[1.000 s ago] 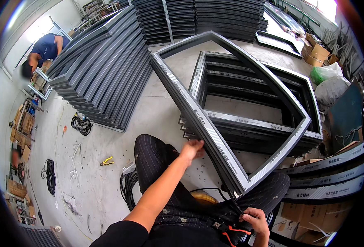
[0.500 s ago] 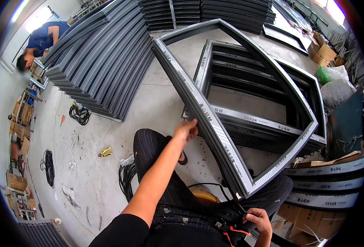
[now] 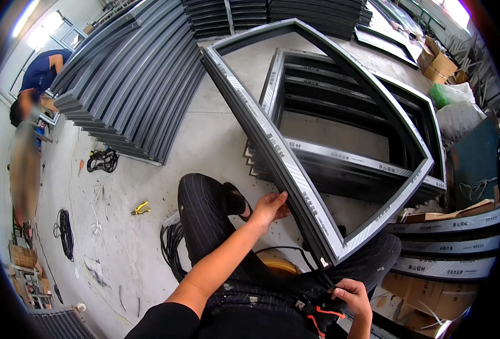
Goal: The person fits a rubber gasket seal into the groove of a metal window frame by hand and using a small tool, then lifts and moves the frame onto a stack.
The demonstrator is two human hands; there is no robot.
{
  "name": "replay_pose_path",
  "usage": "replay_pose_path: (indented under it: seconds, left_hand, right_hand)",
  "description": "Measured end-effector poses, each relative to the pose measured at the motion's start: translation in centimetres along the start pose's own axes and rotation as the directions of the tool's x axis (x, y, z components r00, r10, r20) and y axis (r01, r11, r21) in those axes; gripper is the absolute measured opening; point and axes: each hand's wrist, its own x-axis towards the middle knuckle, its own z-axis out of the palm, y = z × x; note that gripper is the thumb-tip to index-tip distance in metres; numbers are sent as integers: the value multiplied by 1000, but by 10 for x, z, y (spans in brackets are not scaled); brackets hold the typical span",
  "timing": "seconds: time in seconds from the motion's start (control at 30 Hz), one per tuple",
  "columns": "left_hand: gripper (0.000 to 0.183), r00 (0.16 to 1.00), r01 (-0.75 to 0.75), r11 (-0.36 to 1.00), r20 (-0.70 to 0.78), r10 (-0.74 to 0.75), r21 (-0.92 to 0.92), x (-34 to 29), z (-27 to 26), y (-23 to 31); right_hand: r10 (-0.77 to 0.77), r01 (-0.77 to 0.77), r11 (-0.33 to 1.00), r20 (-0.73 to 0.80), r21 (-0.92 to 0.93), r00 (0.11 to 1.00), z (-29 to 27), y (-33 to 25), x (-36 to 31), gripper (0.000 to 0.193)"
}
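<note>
A dark grey window frame (image 3: 288, 169) with silver printed film rests slanted across my lap, its near corner by my right thigh. My left hand (image 3: 272, 208) is at the frame's left outer edge, thumb against it and fingers curled by its side. A thin black rubber strip (image 3: 305, 259) runs from near a yellow ring-shaped thing (image 3: 281, 265) on the floor toward the frame's near corner. Below that corner my right hand (image 3: 353, 296) pinches the black strip between thumb and fingers. Orange-handled pliers (image 3: 330, 312) lie at my waist, close to the right hand.
Similar frames (image 3: 346, 152) are stacked beyond the one on my lap. A tall pile of grey frames (image 3: 131, 85) stands far left, with a person (image 3: 42, 73) bending behind it. Yellow pliers (image 3: 141, 208) and black coils (image 3: 174, 251) lie on the floor. Film-covered curved profiles (image 3: 448, 265) are at right.
My left hand has slid down along the frame's edge toward the near corner. My right hand stays nearly in place with the strip. The person far left has shifted position.
</note>
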Motion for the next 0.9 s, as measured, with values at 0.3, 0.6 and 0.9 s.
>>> replay_pose_path:
  seconds: [0.3,0.6,0.9]
  left_hand:
    - [36,995,-98,986,-4,100,136,-9,8,-7]
    - [29,972,-202,956,161,170,212,-23,11,-35]
    - [36,990,-136,974,56,128,182,-38,28,-53]
  right_hand:
    - [-47,61,989,98,-137,994,-8,1,5,18]
    - [-99,97,978,-3,-183,995,-4,3,-2,17]
    - [-355,236,679,-30,-695,934,-14,-58,3,19]
